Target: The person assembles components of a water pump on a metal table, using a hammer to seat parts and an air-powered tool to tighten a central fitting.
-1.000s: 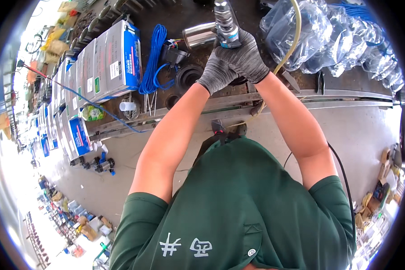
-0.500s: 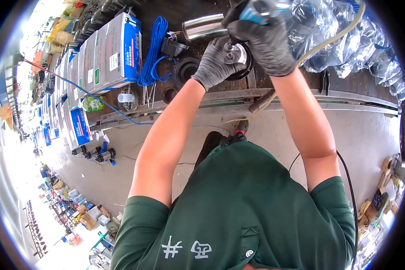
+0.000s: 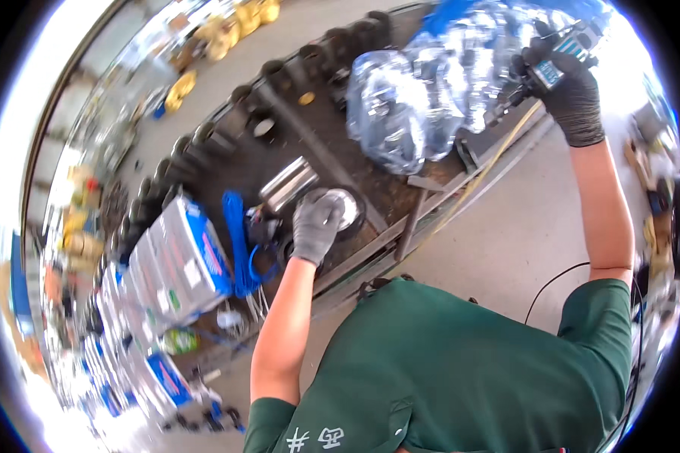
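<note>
My left hand (image 3: 317, 224) lies palm-down, fingers loosely curled, on the round silver part (image 3: 345, 207) sitting in a black ring on the dark desk (image 3: 295, 143). A shiny metal cylinder (image 3: 289, 183) lies just beside that part, up and to its left, and a blue coiled cord (image 3: 238, 241) hangs farther left. My right hand (image 3: 568, 83) is raised well away to the part's upper right, wrapped tight around a power tool (image 3: 555, 59), next to the clear plastic bags (image 3: 423, 94).
</note>
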Demonstrator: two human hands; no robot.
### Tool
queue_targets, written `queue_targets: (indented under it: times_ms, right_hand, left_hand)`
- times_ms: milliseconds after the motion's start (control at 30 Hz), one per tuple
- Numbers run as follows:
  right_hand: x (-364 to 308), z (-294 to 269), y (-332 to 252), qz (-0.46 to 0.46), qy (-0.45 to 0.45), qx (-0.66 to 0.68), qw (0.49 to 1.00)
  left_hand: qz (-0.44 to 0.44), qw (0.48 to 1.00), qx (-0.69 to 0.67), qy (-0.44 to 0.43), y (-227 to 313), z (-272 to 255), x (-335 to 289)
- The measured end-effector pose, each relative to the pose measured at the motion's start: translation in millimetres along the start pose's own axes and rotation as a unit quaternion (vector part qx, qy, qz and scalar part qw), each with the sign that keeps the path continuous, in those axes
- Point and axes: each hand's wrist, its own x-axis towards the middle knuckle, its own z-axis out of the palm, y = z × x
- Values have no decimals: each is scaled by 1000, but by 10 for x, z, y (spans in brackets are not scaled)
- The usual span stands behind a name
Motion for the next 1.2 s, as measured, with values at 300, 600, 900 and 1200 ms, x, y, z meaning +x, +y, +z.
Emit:
queue_targets:
  times_ms: [300,600,900,1200]
  right_hand:
    - [-1128,-842,-795,5,211,-177,961]
    - [-1455,-1352,3177,447,508,126,725]
    - [-1955,-2479,4778,521,393,-50,756]
    - [-1923,-2881,4492,552,354,-140,742]
  left_hand:
    - [-69,974,137,-167,163,-97,275]
    - [-113,882,356,-288,491,-109,529]
    - [-160,897,287,-295,730,-141,624]
    - [-186,908,294,-231,664,-2,599]
